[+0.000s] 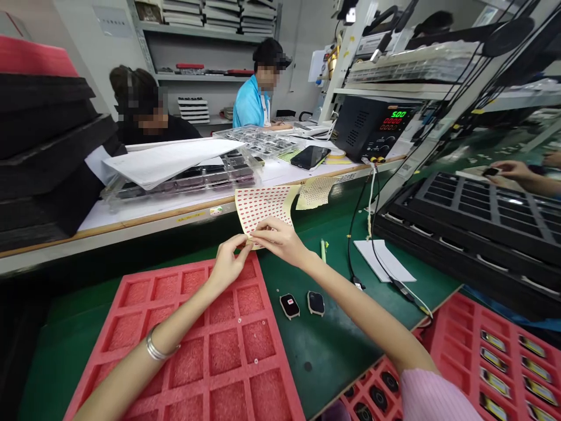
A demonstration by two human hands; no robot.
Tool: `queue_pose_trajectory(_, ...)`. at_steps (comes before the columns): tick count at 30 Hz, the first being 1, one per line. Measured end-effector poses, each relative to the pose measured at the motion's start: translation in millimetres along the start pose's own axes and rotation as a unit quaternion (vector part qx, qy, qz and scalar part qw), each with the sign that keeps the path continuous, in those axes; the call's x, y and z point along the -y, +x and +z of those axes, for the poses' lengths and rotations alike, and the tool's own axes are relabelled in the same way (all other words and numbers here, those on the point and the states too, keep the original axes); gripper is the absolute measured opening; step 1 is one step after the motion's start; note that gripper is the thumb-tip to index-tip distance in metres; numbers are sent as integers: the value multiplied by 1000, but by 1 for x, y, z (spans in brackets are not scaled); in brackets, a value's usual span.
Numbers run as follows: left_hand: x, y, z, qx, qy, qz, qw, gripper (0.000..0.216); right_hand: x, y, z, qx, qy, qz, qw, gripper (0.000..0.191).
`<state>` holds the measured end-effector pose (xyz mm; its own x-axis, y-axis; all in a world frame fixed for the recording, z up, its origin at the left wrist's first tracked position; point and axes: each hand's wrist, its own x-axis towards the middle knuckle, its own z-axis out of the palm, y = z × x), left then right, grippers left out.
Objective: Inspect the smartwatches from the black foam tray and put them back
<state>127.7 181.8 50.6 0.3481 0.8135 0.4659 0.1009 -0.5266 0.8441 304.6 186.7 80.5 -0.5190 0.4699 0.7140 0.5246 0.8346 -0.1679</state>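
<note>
Both my hands meet at the lower edge of a pale yellow sticker sheet [265,204] printed with rows of small red marks, which hangs from the shelf edge. My left hand [230,260] pinches at the sheet's bottom, thumb and finger together. Beside it, my right hand [280,241] also has its fingers closed on the sheet's lower part. Whether a single sticker is between the fingertips is too small to tell. Below, on the green bench, lie a watch case with a red-and-white sticker on its dark screen [289,306] and a second watch case [315,303].
A red foam tray [210,331] with square pockets lies under my left arm. Further right are a green pen [323,250], white paper [384,261], cables [353,257] and black trays [464,216]. A power supply [372,126] and phone [310,156] stand on the shelf. Other people sit beyond.
</note>
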Motion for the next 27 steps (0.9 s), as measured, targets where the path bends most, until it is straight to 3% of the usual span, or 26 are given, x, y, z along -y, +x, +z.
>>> queue_pose_trajectory(7,4,0,0,-7,43,25,999,18,-9,3,-5,37,19,-29,999,17)
queue_pose_trajectory(15,1,-5,2,4,65,12,998,20,-2,-10,-6,20,-63,-13,998,17)
queue_pose_trajectory(18,5,-6,1,4,73,-7,997,21,4,-44,-24,31,-91,20,995,16)
queue_pose_trajectory(22,18,-7,4,24,90,-37,995,21,18,-115,-49,109,-122,48,985,20)
queue_pose_trajectory(27,34,-14,13,69,132,-75,986,22,32,-177,-58,179,-157,91,967,31)
